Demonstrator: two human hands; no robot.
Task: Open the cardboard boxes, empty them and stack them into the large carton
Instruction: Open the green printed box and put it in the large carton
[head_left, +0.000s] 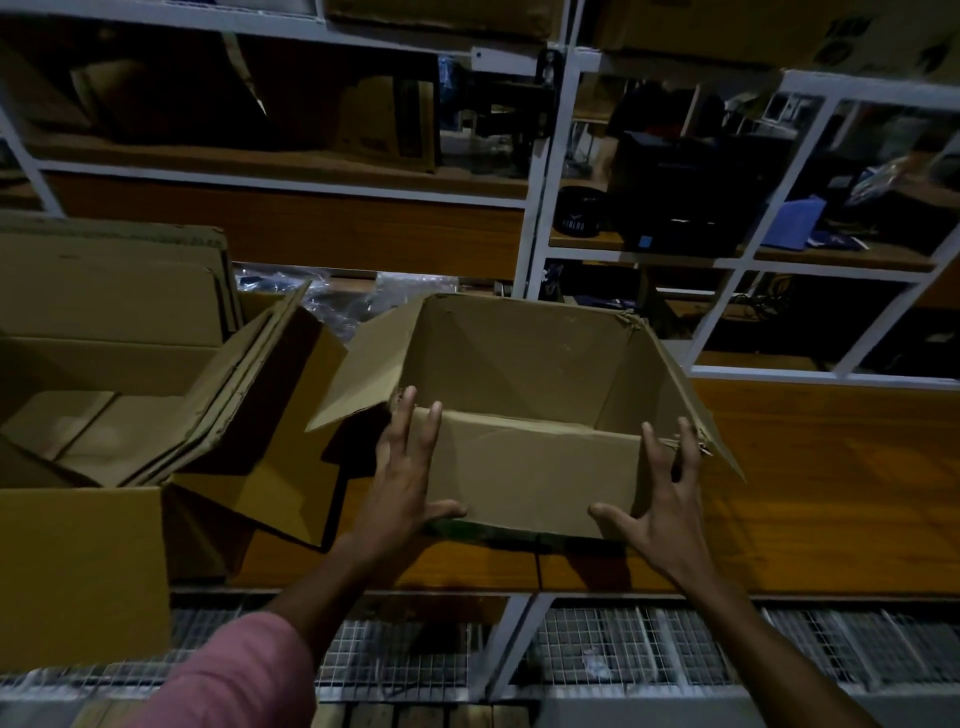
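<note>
Open box (535, 415): on the wooden shelf (810, 483), between the left hand (402, 483) and right hand (657, 493); both hands touch its near corners
Large carton (83, 566): left of the left hand; flattened boxes (156, 395) lean inside it
Plastic wrapping (332, 301): behind the left hand, beyond the open box
Wire mesh (649, 649): below the shelf, nearer than both hands

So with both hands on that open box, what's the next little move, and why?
Probably lift the open box and carry it left toward the large carton. Its flaps are open and nothing shows inside. The left hand and right hand press its near corners with straight fingers, and flattened cardboard already sits in that carton.
</note>
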